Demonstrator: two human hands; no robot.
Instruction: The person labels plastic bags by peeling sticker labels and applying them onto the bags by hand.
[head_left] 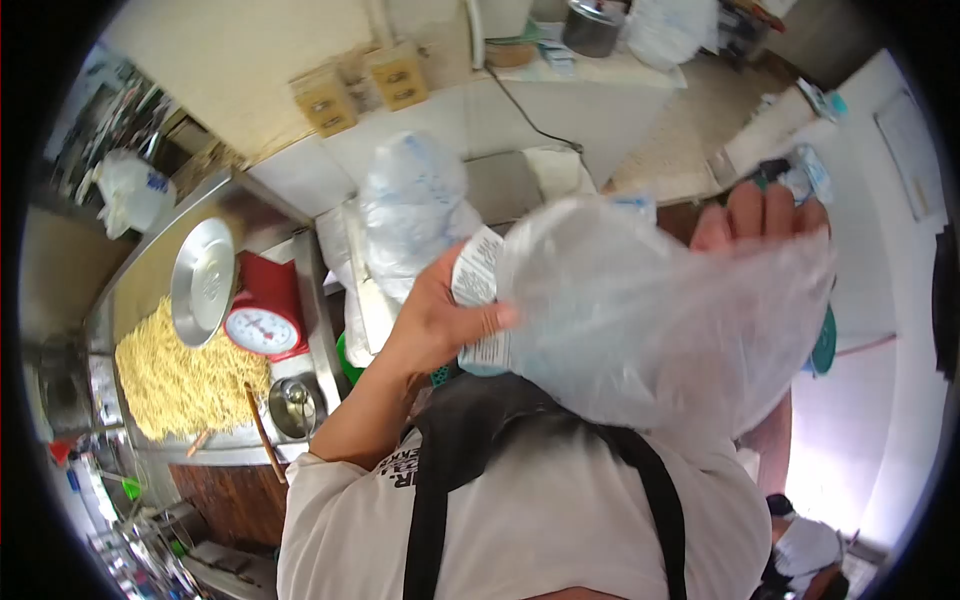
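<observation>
A large clear plastic bag (640,310) is stretched out in front of my chest. My left hand (435,315) grips its left end, thumb on top, where a white label (478,275) with printed text shows. At the upper right my right hand (765,215) has its fingers curled over the far edge of the same bag. The film partly veils that hand, and its thumb side is hard to make out. Just beyond my left hand stand bulging plastic bags (405,215) with pale contents that I cannot identify.
At left, a metal counter holds a heap of yellow noodles (180,375), a red dial scale (265,315) with a metal pan (204,280), and a small metal pot (296,405). A lidded pot (592,27) stands on the back ledge. Another person (805,550) is at lower right.
</observation>
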